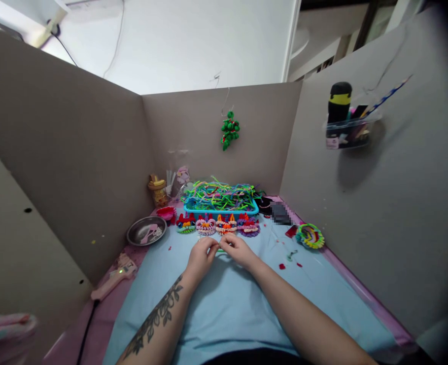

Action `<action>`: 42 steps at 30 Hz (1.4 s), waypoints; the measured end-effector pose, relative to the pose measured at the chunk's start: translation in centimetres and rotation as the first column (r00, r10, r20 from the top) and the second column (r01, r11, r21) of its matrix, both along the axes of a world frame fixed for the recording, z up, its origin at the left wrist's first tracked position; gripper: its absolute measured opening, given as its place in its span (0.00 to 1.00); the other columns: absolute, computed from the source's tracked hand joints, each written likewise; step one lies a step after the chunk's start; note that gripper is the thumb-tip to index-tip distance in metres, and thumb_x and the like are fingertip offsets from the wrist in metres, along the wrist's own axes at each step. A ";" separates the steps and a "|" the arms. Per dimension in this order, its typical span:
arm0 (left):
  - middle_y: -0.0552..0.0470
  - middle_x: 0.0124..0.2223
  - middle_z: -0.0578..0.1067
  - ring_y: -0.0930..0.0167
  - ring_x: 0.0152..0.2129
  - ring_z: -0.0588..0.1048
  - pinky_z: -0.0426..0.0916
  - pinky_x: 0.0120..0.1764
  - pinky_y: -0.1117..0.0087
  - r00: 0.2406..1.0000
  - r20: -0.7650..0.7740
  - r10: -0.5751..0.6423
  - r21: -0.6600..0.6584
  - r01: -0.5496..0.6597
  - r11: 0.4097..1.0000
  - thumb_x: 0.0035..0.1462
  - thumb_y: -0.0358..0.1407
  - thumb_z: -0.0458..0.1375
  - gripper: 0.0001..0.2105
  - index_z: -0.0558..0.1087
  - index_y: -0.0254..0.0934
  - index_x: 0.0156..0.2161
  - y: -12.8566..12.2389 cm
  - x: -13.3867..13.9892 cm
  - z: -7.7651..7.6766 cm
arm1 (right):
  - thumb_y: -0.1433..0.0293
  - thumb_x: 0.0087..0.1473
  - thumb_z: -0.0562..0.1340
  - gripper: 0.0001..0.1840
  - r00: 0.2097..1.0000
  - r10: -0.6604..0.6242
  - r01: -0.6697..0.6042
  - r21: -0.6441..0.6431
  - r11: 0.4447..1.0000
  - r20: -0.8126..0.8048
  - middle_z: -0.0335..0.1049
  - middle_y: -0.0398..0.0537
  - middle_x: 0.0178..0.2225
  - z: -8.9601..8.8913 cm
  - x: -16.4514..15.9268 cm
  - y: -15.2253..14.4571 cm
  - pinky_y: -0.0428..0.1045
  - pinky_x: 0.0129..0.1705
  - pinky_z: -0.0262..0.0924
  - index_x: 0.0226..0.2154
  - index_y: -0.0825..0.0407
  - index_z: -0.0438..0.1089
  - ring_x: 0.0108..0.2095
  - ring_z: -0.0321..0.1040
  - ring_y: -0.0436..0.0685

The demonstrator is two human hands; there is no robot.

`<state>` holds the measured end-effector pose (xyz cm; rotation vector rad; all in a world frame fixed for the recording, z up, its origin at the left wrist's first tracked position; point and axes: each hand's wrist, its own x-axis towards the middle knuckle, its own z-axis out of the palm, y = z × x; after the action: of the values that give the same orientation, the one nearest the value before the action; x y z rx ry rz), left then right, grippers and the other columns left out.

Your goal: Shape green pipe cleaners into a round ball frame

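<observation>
My left hand (204, 253) and my right hand (237, 249) meet over the middle of the blue cloth, fingertips pinched close together. Between them shows a short bit of green pipe cleaner (221, 250); the rest of it is hidden by the fingers. Just beyond my hands stands a row of several fuzzy animal-face figures, among them a pink one (206, 225), an orange-and-white one (226, 224) and a purple one (248, 225). Behind the row, a turquoise tray (219, 213) is heaped with loose pipe cleaners (219, 195), mostly green and blue.
At left are a metal bowl (134, 238) and a pink glue gun (113, 280) with a cord. A coiled yellow-green bundle (310, 236) and red scraps (282, 266) lie at right. Grey panels enclose three sides; a clear holder (349, 133) hangs on the right one.
</observation>
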<state>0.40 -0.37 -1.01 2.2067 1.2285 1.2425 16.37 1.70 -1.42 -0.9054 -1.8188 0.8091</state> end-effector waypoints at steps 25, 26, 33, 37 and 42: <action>0.58 0.19 0.60 0.77 0.19 0.58 0.52 0.25 0.75 0.904 0.391 -0.170 -0.437 0.345 0.830 0.46 0.43 0.56 0.14 0.62 0.34 0.21 -0.2 0.1 1.5 | 0.71 0.52 0.56 0.07 0.978 0.101 -0.154 0.307 0.939 0.180 0.55 0.52 0.43 1.6 0.9 -1.5 0.52 0.45 0.57 0.26 0.52 0.67 0.42 0.59 0.55; 0.58 0.19 0.60 0.77 0.19 0.58 0.52 0.25 0.75 0.893 0.415 -0.173 -0.443 0.365 0.819 0.46 0.44 0.56 0.14 0.62 0.34 0.21 -0.2 0.1 1.4 | 0.71 0.52 0.56 0.07 0.981 0.100 -0.149 0.308 0.940 0.167 0.55 0.52 0.43 1.5 0.8 -1.5 0.52 0.46 0.56 0.25 0.53 0.67 0.43 0.59 0.56; 0.50 0.28 0.71 0.73 0.25 0.68 0.61 0.32 0.71 0.752 0.654 -0.084 -0.496 0.510 0.703 0.47 0.50 0.56 0.19 0.68 0.32 0.33 1.0 0.2 -0.2 | 0.68 0.52 0.55 0.10 0.985 -0.126 0.146 0.182 0.972 -0.120 0.59 0.48 0.33 0.6 0.1 -0.6 0.49 0.39 0.57 0.22 0.53 0.63 0.36 0.61 0.54; 0.48 0.30 0.73 0.72 0.28 0.71 0.63 0.36 0.70 0.798 0.600 -0.059 -0.487 0.423 0.765 0.48 0.47 0.58 0.18 0.69 0.32 0.35 1.6 0.2 -1.0 | 0.63 0.51 0.56 0.13 0.949 -0.230 0.238 0.010 0.971 -0.217 0.60 0.44 0.25 0.0 0.4 0.5 0.47 0.31 0.56 0.21 0.53 0.63 0.28 0.59 0.52; 0.50 0.25 0.73 0.72 0.24 0.70 0.63 0.32 0.71 0.839 0.543 -0.048 -0.463 0.346 0.816 0.48 0.45 0.57 0.15 0.69 0.32 0.29 1.7 -0.1 -1.2 | 0.56 0.50 0.55 0.19 0.953 -0.191 0.153 -0.168 0.974 -0.235 0.65 0.46 0.25 0.1 0.6 0.8 0.46 0.28 0.57 0.26 0.55 0.69 0.25 0.61 0.51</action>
<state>0.32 1.38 -2.24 1.4195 0.9365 1.1058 16.96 2.53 -1.31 -0.9937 -1.4543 0.9117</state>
